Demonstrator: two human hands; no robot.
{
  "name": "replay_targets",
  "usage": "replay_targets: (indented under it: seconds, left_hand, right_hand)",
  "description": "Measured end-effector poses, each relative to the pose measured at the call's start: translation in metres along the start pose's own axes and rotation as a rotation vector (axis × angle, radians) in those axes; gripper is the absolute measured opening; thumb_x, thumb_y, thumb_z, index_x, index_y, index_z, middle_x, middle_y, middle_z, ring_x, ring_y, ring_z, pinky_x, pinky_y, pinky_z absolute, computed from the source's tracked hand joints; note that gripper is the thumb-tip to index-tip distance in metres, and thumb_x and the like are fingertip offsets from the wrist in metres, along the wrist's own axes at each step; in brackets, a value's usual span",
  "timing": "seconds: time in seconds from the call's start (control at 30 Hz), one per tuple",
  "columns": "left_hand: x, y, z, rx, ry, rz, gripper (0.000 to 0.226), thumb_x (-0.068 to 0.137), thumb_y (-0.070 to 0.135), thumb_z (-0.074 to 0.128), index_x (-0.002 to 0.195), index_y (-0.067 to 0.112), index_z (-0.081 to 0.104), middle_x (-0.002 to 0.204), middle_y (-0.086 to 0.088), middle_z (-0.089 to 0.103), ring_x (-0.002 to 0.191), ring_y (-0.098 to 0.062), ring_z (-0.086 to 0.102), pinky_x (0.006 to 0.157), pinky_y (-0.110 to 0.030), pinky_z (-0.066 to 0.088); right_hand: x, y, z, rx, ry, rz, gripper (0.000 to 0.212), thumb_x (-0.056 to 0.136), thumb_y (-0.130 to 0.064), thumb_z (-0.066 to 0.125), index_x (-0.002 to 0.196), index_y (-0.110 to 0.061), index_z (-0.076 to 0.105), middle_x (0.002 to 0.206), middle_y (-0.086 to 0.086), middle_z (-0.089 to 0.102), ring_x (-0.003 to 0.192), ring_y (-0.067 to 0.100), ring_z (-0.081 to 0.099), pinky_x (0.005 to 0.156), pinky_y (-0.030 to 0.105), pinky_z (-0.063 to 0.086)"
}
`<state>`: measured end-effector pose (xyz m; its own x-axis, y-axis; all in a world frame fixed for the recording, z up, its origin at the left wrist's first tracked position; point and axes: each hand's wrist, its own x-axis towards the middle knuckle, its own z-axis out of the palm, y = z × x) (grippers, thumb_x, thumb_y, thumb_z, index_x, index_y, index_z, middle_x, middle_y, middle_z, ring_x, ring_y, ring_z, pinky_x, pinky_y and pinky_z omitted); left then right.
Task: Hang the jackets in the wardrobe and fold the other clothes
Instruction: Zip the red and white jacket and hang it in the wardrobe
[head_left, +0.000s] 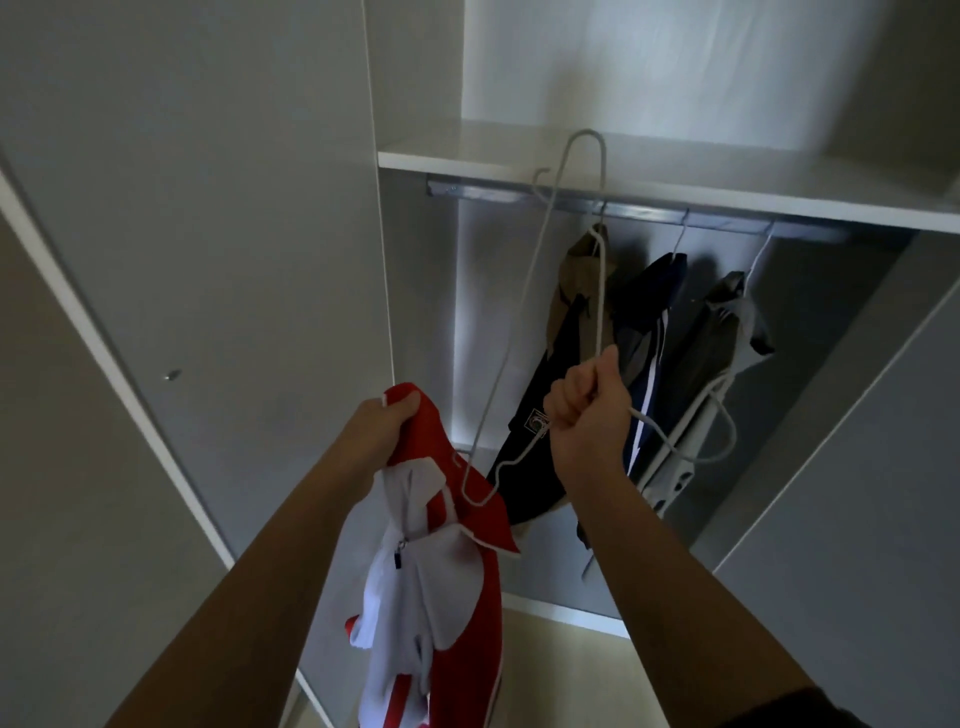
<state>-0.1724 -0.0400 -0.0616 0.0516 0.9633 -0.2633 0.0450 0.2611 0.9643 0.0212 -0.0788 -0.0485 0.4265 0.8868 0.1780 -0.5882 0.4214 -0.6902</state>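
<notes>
**Grips and jacket**
- Left grip (387, 421) is clenched on the top edge of the red-and-white jacket (457, 571). The jacket dangles low and left of the rail (649, 210), outside the wardrobe and on no hanger yet.
- Right grip (587, 410) is fisted round a bunch of white wire hangers (587, 131), below the middle of the rail. We count two hooks reaching up toward the rail, and loops jut out right of the fist.

**Risks, as we judge them**
- The hangers look tangled. Working one loose could drag out or drop the others.
- The tallest hook stands near the shelf (675, 176) just above the rail and may catch on that edge.
- Stray wire sits close to the three garments under the rail: tan-and-black jacket (571, 291), navy jacket (649, 312) and grey jacket (732, 322). It could snag the cloth or knock one askew.
- The red-and-white jacket is held by one edge only. Its weight could pull it through the fingers to the floor (571, 649).

**Hard to make out**
- We cannot get an exact hanger count, because the wires cross inside the fist.
- The jacket's lower part is cut off at the bottom of the frame.
- The rail's right end is lost in shadow.
- A white slatted thing sits low beneath the rail, behind the navy jacket. We cannot tell what it is.
</notes>
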Motion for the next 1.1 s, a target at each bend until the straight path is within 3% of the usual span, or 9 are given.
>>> replay_targets:
  seconds: [0.13,0.3,0.43,0.5,0.6,0.7,0.83,0.97,1.1]
  left_hand:
    - [-0.012,0.013,-0.004,-0.046,-0.036,0.052,0.035,0.093,0.027,0.057,0.116,0.000,0.058,0.099,-0.014,0.066,0.090,-0.026,0.064,0.085,-0.038,0.051]
    - [-0.011,0.029,-0.024,-0.069,0.093,0.088,0.037,0.094,0.031,0.056,0.119,0.005,0.054,0.108,-0.013,0.062,0.102,-0.029,0.060,0.095,-0.043,0.048]
    - [-0.007,0.032,-0.043,-0.046,0.220,0.144,0.022,0.095,0.030,0.052,0.086,0.011,0.059,0.088,-0.006,0.063,0.087,-0.025,0.061,0.085,-0.039,0.050]
    - [-0.007,0.029,-0.049,0.144,0.300,0.221,0.029,0.096,0.027,0.048,0.074,0.012,0.058,0.079,-0.006,0.061,0.080,-0.026,0.059,0.078,-0.038,0.048]
    - [-0.009,0.024,-0.055,0.603,0.373,0.362,0.033,0.098,0.023,0.044,0.086,0.000,0.064,0.083,-0.017,0.065,0.078,-0.030,0.060,0.074,-0.033,0.048]
    - [-0.012,0.018,-0.055,0.797,0.409,0.466,0.031,0.099,0.024,0.043,0.101,0.004,0.067,0.088,-0.019,0.069,0.076,-0.035,0.065,0.074,-0.040,0.054]
    - [-0.016,0.015,-0.052,0.879,0.449,0.580,0.030,0.099,0.026,0.043,0.097,0.008,0.067,0.084,-0.013,0.068,0.075,-0.031,0.063,0.065,-0.030,0.044]
    - [-0.025,0.019,-0.051,0.917,0.404,0.770,0.026,0.099,0.025,0.045,0.102,0.013,0.068,0.087,-0.009,0.070,0.078,-0.028,0.064,0.070,-0.035,0.050]
    - [-0.037,0.024,-0.035,0.952,0.283,0.956,0.024,0.098,0.023,0.047,0.104,0.015,0.069,0.090,-0.003,0.072,0.079,-0.022,0.066,0.074,-0.032,0.051]
  right_hand:
    - [-0.012,0.011,0.013,0.022,-0.017,0.024,0.051,0.101,-0.031,0.037,0.052,-0.016,0.033,0.043,-0.005,0.026,0.037,0.008,0.017,0.037,0.022,0.016]
    - [-0.046,0.054,-0.006,-0.166,-0.073,0.277,0.059,0.103,-0.030,0.036,0.044,-0.021,0.037,0.042,-0.005,0.027,0.035,0.008,0.022,0.035,0.019,0.020]
    - [-0.076,0.068,-0.044,-0.421,-0.250,0.398,0.056,0.099,-0.029,0.042,0.044,-0.024,0.041,0.042,-0.004,0.032,0.036,0.009,0.024,0.038,0.019,0.022]
    - [-0.083,0.060,-0.057,-0.519,-0.263,0.416,0.051,0.093,-0.033,0.048,0.043,-0.023,0.044,0.042,-0.003,0.033,0.036,0.009,0.026,0.038,0.019,0.024]
    - [-0.087,0.041,-0.072,-0.643,-0.264,0.386,0.049,0.089,-0.037,0.047,0.042,-0.022,0.045,0.041,-0.003,0.037,0.037,0.009,0.031,0.041,0.018,0.031]
    - [-0.092,0.030,-0.083,-0.792,-0.351,0.392,0.055,0.097,-0.033,0.042,0.042,-0.024,0.045,0.042,-0.005,0.039,0.038,0.009,0.035,0.045,0.018,0.035]
    - [-0.095,0.024,-0.085,-0.923,-0.350,0.409,0.058,0.100,-0.031,0.040,0.042,-0.025,0.043,0.044,-0.008,0.039,0.041,0.009,0.037,0.050,0.020,0.037]
    - [-0.089,0.017,-0.090,-1.019,-0.293,0.400,0.051,0.099,-0.033,0.043,0.050,-0.020,0.040,0.044,-0.009,0.040,0.042,0.008,0.039,0.054,0.022,0.037]
    - [-0.084,0.011,-0.081,-1.325,-0.338,0.405,0.048,0.101,-0.033,0.043,0.060,-0.010,0.054,0.056,0.006,0.052,0.052,0.011,0.047,0.053,0.021,0.038]
